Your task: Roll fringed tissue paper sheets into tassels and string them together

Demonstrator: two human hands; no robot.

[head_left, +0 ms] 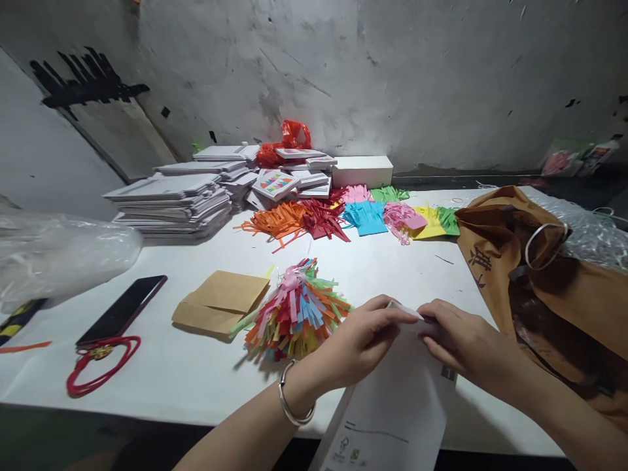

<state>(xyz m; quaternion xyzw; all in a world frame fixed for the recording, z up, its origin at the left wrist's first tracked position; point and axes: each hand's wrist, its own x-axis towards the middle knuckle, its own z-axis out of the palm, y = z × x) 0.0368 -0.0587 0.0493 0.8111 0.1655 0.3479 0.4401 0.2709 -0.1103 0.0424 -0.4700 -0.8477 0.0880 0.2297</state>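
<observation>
Both hands are at the top edge of a flat white printed paper packet, which looks like an envelope or unfolded box and hangs over the table's front edge. My left hand, with a silver bangle on the wrist, pinches its upper left edge. My right hand grips the upper right corner, fingers partly hidden. Small print and logos show low on the packet. Left of my left hand lies a multicoloured paper tassel bunch with a pink top. A folded brown paper packet lies beside it.
A phone with a red cord lies at left, near clear plastic wrap. White stacks, small boxes and a red bag stand behind. Coloured fringed paper lines the back. A brown apron-like cloth covers the right.
</observation>
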